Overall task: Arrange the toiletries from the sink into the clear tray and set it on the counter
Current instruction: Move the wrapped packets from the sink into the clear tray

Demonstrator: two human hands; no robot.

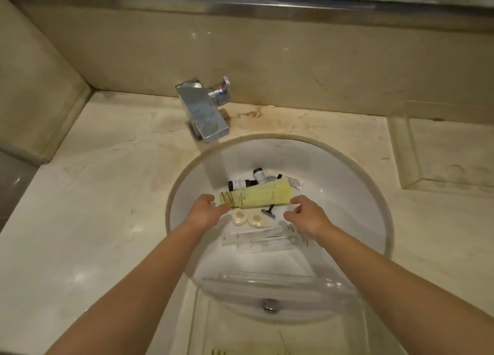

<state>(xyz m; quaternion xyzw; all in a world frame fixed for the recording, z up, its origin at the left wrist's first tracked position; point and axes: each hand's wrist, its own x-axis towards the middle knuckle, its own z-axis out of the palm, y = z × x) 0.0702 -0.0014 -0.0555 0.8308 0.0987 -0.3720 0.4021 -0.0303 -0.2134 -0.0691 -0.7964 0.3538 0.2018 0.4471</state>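
Left hand [204,210]: fingers straight and loosely spread, tips touching the left end of the yellow packet [256,197]; nothing gripped.

Right hand [307,217]: fingers gently curled and apart, thumb away from the rest, forefinger tip at the right end of the same packet; whether it touches, I cannot tell. Nothing is clamped in it.

Sink [347,172]: white round basin set in the marble counter [93,194], holding the toiletries between and beyond my hands.

Contents, counted:
- Yellow packet, one, long and flat, lying crosswise and slightly tilted up to the right.
- Dark bottles [239,184], two seen, with white labels, lying behind the packet; a third small item with a white label [295,182] sits to their right, kind unclear.
- Razor [268,211], one, just in front of the packet, head toward me.
- Soaps [247,218], two, pale and heart-shaped, side by side and touching, near my left hand.
- Clear wrapped sticks [254,238], at least three, lying crosswise below the soaps; my right wrist covers their right ends.

Clear tray [334,285]: one, at the near edge of the basin, over the drain [270,306], beneath my forearms; nothing in it.

Faucet [203,114]: one, chrome, square, behind the basin on the left.
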